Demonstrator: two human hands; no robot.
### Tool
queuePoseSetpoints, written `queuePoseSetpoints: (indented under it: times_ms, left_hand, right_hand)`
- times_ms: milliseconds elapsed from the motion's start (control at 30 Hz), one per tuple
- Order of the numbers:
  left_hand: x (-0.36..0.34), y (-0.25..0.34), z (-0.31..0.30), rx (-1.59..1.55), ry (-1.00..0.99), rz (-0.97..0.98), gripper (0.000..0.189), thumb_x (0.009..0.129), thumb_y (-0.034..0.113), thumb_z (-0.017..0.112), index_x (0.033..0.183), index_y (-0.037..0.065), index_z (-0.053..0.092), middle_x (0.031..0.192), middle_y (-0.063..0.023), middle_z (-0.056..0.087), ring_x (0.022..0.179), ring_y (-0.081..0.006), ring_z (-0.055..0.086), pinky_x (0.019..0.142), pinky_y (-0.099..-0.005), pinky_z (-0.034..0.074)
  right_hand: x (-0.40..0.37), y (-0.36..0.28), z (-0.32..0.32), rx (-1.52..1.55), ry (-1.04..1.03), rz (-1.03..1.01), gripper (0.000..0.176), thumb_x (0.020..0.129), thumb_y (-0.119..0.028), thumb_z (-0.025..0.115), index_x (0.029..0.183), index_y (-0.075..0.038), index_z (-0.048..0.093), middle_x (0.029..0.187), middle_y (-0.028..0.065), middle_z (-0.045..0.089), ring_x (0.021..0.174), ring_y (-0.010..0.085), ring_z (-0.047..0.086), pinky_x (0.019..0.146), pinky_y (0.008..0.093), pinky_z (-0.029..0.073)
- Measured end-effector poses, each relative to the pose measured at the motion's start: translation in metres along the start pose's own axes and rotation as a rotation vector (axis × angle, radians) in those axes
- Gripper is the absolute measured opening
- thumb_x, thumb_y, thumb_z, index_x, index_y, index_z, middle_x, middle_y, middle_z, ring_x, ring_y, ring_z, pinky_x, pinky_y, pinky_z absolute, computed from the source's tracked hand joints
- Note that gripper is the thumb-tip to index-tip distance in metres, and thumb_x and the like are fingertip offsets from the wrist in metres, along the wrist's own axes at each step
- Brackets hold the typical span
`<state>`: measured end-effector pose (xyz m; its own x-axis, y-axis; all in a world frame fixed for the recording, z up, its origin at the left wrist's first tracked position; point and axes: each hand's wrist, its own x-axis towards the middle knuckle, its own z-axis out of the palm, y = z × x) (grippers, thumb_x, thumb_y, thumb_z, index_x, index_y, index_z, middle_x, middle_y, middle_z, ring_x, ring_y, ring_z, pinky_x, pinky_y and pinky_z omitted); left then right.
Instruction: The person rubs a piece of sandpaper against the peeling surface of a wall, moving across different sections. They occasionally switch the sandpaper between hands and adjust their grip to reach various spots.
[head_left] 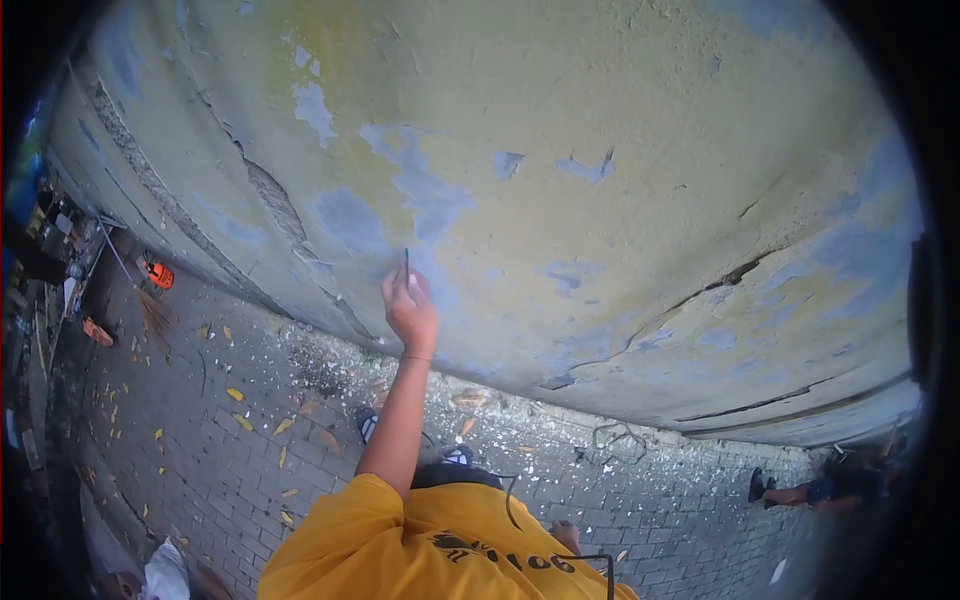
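My left hand is raised on an outstretched arm, its fingers closed around a thin scraper seen nearly edge-on. The dark tip of the tool meets the wall, or comes very close to it, beside a bluish-grey patch where the cream paint has come off. Low by my right side, my right hand shows only in part past the yellow shirt. Its fingers are too hidden to make out.
Paint flakes and yellow leaves litter the brick paving. Wide cracks run across the wall. At left lie an orange container, a broom and an orange object. Another person's leg shows at far right.
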<state>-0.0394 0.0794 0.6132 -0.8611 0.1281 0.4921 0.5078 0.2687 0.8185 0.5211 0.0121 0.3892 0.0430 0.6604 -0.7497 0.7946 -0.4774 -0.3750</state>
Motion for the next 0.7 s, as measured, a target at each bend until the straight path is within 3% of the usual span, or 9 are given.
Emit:
queuePoseSetpoints:
  times_ms: [133,200,300,367,500,533,600,633,700]
  left_hand:
    - [-0.042,0.025,0.010,0.041,-0.342,0.342,0.047,0.082,0.000,0.061,0.128,0.005,0.061,0.102,-0.0105,0.061,0.088,-0.0300,0.063,0.076,-0.0391,0.052]
    - [-0.056,0.023,0.009,0.051,-0.572,0.831,0.053,0.076,0.003,0.064,0.128,0.011,0.062,0.101,-0.0074,0.060,0.086,-0.0223,0.063,0.063,-0.0348,0.055]
    - [-0.017,0.012,-0.003,0.058,-0.570,1.115,0.057,0.072,0.005,0.066,0.128,0.015,0.062,0.099,-0.0046,0.059,0.081,-0.0180,0.063,0.056,-0.0317,0.054]
    - [0.007,-0.005,-0.011,0.109,-0.651,1.040,0.042,0.079,0.007,0.066,0.120,0.014,0.066,0.093,-0.0056,0.059,0.073,-0.0202,0.062,0.056,-0.0322,0.054]
    - [0.054,-0.040,-0.019,0.244,-0.152,0.180,0.018,0.090,0.014,0.066,0.097,-0.003,0.068,0.079,-0.0159,0.063,0.072,-0.0357,0.064,0.067,-0.0421,0.051]
    - [0.049,-0.048,-0.017,0.248,-0.152,0.191,0.018,0.090,0.014,0.066,0.097,-0.003,0.068,0.079,-0.0159,0.063,0.072,-0.0357,0.064,0.067,-0.0421,0.051]
    - [0.031,-0.058,-0.020,0.023,0.205,-0.135,0.026,0.093,0.019,0.065,0.087,-0.007,0.065,0.073,-0.0199,0.060,0.072,-0.0394,0.063,0.067,-0.0452,0.049]
    - [0.022,-0.062,-0.014,0.022,0.209,-0.131,0.026,0.093,0.019,0.065,0.087,-0.007,0.065,0.073,-0.0199,0.060,0.072,-0.0394,0.063,0.067,-0.0452,0.049]
    - [-0.005,-0.060,0.002,-0.151,0.175,-0.313,0.028,0.093,0.020,0.066,0.083,-0.007,0.063,0.073,-0.0226,0.059,0.070,-0.0399,0.061,0.067,-0.0469,0.048]
  right_hand:
    - [0.034,0.015,0.003,0.083,-0.013,0.009,0.035,0.093,-0.026,0.063,0.115,0.001,0.066,0.081,0.0098,0.070,0.065,0.0182,0.068,0.052,0.0326,0.054]
    - [0.044,0.023,0.004,0.228,0.003,0.078,0.036,0.094,-0.026,0.063,0.117,0.001,0.065,0.081,0.0091,0.070,0.065,0.0183,0.068,0.052,0.0327,0.053]
    - [0.052,0.032,0.000,0.228,0.069,-0.052,0.034,0.095,-0.025,0.063,0.116,0.001,0.065,0.082,0.0092,0.070,0.064,0.0179,0.067,0.053,0.0318,0.053]
    - [0.052,0.041,0.004,0.264,0.090,-0.039,0.033,0.095,-0.024,0.063,0.116,0.001,0.063,0.084,0.0098,0.070,0.067,0.0192,0.067,0.052,0.0332,0.052]
    - [0.048,0.075,0.021,0.434,0.009,0.078,0.033,0.094,-0.023,0.064,0.116,0.001,0.062,0.085,0.0119,0.070,0.069,0.0208,0.067,0.053,0.0346,0.052]
    - [0.039,0.076,0.027,0.442,0.002,0.076,0.033,0.094,-0.023,0.064,0.116,0.001,0.062,0.085,0.0119,0.070,0.069,0.0208,0.067,0.053,0.0346,0.052]
    - [0.004,0.064,0.029,0.275,-0.019,0.122,0.030,0.094,-0.024,0.061,0.110,0.001,0.065,0.079,0.0113,0.069,0.065,0.0213,0.068,0.055,0.0345,0.053]
    - [0.002,0.062,0.034,0.277,-0.021,0.117,0.030,0.094,-0.024,0.061,0.110,0.001,0.065,0.079,0.0113,0.069,0.065,0.0213,0.068,0.055,0.0345,0.053]
    - [0.031,0.113,0.060,-0.181,-0.054,0.000,0.030,0.094,-0.024,0.060,0.109,0.002,0.065,0.080,0.0120,0.069,0.066,0.0221,0.067,0.053,0.0349,0.053]
